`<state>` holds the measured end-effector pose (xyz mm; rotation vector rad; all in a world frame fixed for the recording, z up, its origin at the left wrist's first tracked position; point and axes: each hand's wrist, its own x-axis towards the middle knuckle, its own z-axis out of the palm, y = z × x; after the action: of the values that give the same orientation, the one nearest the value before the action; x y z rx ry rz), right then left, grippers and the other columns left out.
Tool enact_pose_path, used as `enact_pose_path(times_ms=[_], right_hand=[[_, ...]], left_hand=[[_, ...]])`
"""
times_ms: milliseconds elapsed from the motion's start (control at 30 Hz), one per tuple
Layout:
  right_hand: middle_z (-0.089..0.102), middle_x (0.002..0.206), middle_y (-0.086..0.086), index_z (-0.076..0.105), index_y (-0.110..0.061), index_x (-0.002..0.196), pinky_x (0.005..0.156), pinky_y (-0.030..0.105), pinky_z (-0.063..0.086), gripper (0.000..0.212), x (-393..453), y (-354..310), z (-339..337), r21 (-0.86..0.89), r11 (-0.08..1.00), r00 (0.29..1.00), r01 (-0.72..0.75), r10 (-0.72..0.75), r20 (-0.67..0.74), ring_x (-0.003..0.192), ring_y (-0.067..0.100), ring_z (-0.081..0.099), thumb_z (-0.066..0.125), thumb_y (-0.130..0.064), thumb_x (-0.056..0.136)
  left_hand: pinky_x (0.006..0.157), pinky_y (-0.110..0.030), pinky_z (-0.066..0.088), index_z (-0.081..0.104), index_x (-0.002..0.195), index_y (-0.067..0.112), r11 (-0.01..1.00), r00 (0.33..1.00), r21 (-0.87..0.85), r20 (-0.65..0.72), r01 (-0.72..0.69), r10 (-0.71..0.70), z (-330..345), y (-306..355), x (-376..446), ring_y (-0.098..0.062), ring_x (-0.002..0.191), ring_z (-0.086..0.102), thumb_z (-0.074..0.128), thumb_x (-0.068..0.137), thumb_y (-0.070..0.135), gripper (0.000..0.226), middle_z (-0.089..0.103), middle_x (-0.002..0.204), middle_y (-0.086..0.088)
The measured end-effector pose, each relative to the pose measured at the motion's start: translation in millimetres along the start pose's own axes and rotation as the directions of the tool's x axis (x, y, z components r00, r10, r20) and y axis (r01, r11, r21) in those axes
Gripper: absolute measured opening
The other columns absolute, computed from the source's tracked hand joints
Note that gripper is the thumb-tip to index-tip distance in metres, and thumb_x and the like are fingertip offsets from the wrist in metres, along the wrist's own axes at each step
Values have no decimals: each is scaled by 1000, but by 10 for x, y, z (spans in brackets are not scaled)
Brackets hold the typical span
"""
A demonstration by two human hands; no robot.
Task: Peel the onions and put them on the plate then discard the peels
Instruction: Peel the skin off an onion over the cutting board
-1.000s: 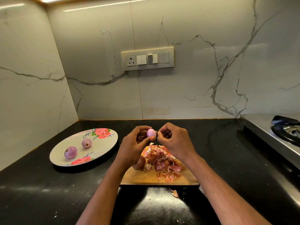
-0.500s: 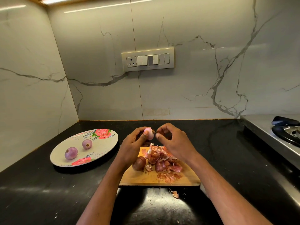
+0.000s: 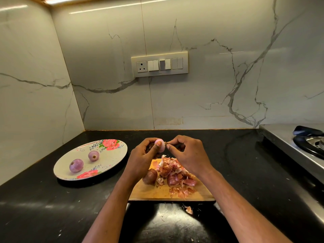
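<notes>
My left hand (image 3: 143,158) grips a small pale pink onion (image 3: 161,145) above the wooden cutting board (image 3: 157,192). Fingertips of my right hand (image 3: 185,153) pinch the brown root tip at the onion's right end. A pile of pink and brown peels (image 3: 175,174) covers the board, with one unpeeled brown onion (image 3: 149,176) at its left. Two peeled purple onions (image 3: 76,165) (image 3: 93,155) lie on the floral plate (image 3: 112,155) at the left.
Black countertop (image 3: 52,207) with a stray peel (image 3: 189,209) in front of the board. A steel gas stove (image 3: 305,146) stands at the right edge. Marble walls close off the back and left, with a switch panel (image 3: 159,66) on the back wall.
My left hand has turned the onion a little in its grip, and my right fingertips have closed onto its root tip. The plate, board and peels have stayed put.
</notes>
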<state>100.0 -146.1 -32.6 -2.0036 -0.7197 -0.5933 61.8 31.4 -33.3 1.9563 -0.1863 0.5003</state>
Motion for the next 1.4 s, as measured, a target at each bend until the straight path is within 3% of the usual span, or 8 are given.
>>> enact_pose_path(times_ms=[133, 667, 933, 1033, 1100, 1167, 1267, 1400], right_hand=[[69, 87, -12, 73, -24, 97, 67, 14, 52, 7, -7, -5, -7, -50, 998, 1000, 26, -26, 1, 80, 3, 64, 72, -28, 91], [62, 84, -12, 65, -26, 89, 66, 18, 51, 7, -8, -5, 9, -81, 997, 1000, 0, 0, 4, 76, 6, 60, 71, -29, 89], [64, 86, -7, 65, -22, 91, 64, 12, 49, 2, 16, 19, -7, 168, 962, 969, -215, 231, -85, 81, 10, 61, 66, -21, 93], [64, 91, -8, 65, -25, 96, 72, 19, 54, 10, 15, 76, -89, 193, 933, 953, -303, 298, 55, 86, 12, 62, 57, -27, 101], [66, 93, -7, 67, -26, 98, 74, 26, 55, 16, 15, 59, -93, 177, 938, 950, -298, 274, 148, 86, 11, 63, 53, -32, 103], [67, 97, -10, 70, -25, 107, 73, 18, 50, 17, 19, 3, -50, 152, 962, 964, -228, 202, 171, 89, 6, 62, 57, -35, 101], [70, 104, -10, 70, -24, 118, 76, 14, 50, 27, 24, -56, 4, 186, 964, 974, -188, 158, 165, 96, 4, 63, 62, -40, 98], [72, 97, -12, 75, -24, 112, 73, 15, 52, 23, 10, -38, -22, 184, 967, 980, -175, 152, 131, 90, 3, 65, 65, -38, 96]], left_hand=[[70, -13, 54, 58, 117, 31, 1000, 1000, 26, 4, -4, 4, 10, -14, 4, -5, 94, 67, 56, 96, 37, 22, 66, 107, 10], [74, -19, 58, 57, 119, 31, 997, 1000, 81, 13, -11, 10, 30, -34, 14, -10, 91, 69, 55, 95, 41, 26, 67, 109, 7], [77, -20, 57, 58, 127, 22, 990, 1000, -142, 20, 4, -1, 21, 90, -35, -6, 96, 68, 55, 88, 45, 46, 67, 114, 2], [75, -20, 57, 58, 119, 28, 986, 999, -168, -32, -3, -3, -10, 101, -31, -12, 96, 68, 57, 84, 45, 39, 66, 112, 4], [74, -20, 57, 58, 116, 29, 989, 999, -149, -40, 1, -6, -9, 92, -29, -13, 96, 68, 57, 83, 46, 38, 66, 110, 4], [74, -20, 58, 58, 117, 26, 991, 999, -131, -38, 2, -7, 2, 75, -27, -10, 96, 68, 59, 82, 47, 40, 67, 111, 3], [76, -22, 59, 59, 120, 22, 995, 999, -101, -50, -12, 7, -2, 56, -18, -10, 97, 69, 63, 82, 45, 45, 67, 111, 2], [85, -31, 60, 59, 118, 27, 998, 998, -48, -50, -27, 25, -8, 25, -3, -15, 102, 68, 68, 77, 47, 47, 67, 112, 5]])
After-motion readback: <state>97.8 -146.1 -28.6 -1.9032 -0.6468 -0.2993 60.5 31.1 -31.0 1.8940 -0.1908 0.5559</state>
